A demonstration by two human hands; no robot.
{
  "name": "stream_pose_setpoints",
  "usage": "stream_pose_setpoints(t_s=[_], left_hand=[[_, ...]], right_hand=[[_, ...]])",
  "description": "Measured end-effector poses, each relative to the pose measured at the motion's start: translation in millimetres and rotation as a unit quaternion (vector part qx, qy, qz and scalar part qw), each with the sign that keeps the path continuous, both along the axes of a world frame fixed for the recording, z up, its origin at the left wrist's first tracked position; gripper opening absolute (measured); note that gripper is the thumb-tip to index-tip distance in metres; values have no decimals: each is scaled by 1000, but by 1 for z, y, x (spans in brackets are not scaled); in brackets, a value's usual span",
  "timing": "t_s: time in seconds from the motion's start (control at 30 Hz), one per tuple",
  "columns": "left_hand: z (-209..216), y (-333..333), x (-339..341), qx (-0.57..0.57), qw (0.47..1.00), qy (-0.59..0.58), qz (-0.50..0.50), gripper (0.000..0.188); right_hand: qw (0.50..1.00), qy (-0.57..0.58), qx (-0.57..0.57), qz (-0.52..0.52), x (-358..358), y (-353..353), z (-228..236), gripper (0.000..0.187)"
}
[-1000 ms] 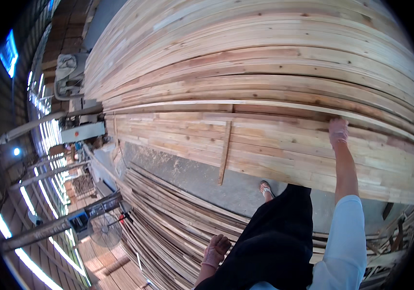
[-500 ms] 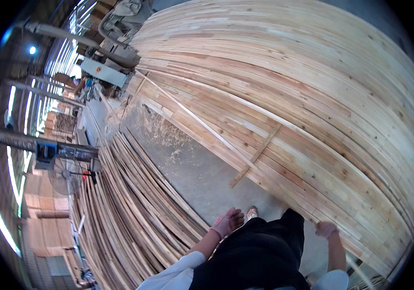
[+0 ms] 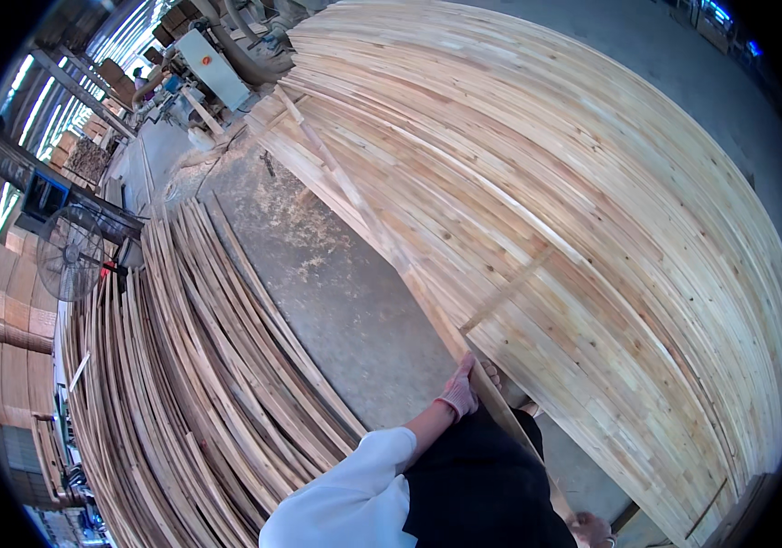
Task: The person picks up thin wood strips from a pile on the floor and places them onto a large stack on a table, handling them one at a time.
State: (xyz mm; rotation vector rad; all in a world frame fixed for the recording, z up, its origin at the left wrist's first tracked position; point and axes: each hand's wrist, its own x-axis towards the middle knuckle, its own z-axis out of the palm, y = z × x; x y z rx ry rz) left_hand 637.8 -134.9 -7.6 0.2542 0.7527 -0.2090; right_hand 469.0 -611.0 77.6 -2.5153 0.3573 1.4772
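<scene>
- Head view: the left hand [image 3: 457, 395], in a pale glove with a red cuff, lies on the near edge of a long thin wooden strip [image 3: 391, 245] that runs along the front of the big plank stack [image 3: 592, 228]; its fingers are curled over the strip's edge, holding it.
- The strip runs from the person's waist up and away to the left, toward the far machines [image 3: 213, 64], and lies against the stack's edge for most of its length.
- The right hand [image 3: 592, 528] shows only at the bottom rim, beside the dark apron [image 3: 482, 484]; whether its fingers are closed on the strip's near end I cannot tell.
- A short cross batten [image 3: 509, 290] lies on top of the stack, just beyond the left hand.
- On the person's left, a second pile of thin slats [image 3: 190, 365] fans across the floor, with a sawdust-strewn concrete aisle [image 3: 318, 274] between the two piles.
- A standing fan [image 3: 69, 254] sits well apart at the left rim.
- Risks, as I judge them: the strip is long and slender, so gripped near one end it could sag, whip or snap, or its far tip could catch on the stack.
- Sawdust underfoot could cause a slip, and rough edges may splinter where the glove gives way to bare skin.
</scene>
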Motion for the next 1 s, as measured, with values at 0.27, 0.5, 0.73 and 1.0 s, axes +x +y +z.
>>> stream_pose_setpoints(t_s=[0.27, 0.5, 0.73, 1.0], left_hand=[[18, 38, -31, 19, 1000, -12, 0, 39], [40, 33, -44, 37, 999, -23, 27, 34], [44, 7, -62, 69, 997, -6, 40, 35], [30, -27, -88, 127, 980, 124, 95, 26]], right_hand=[[994, -5, -83, 64, -49, 22, 29, 46], [993, -26, -79, 79, -45, 5, 18, 45], [993, -43, -62, 92, -37, -31, 7, 46], [990, -51, -47, 124, -34, -74, 4, 48]])
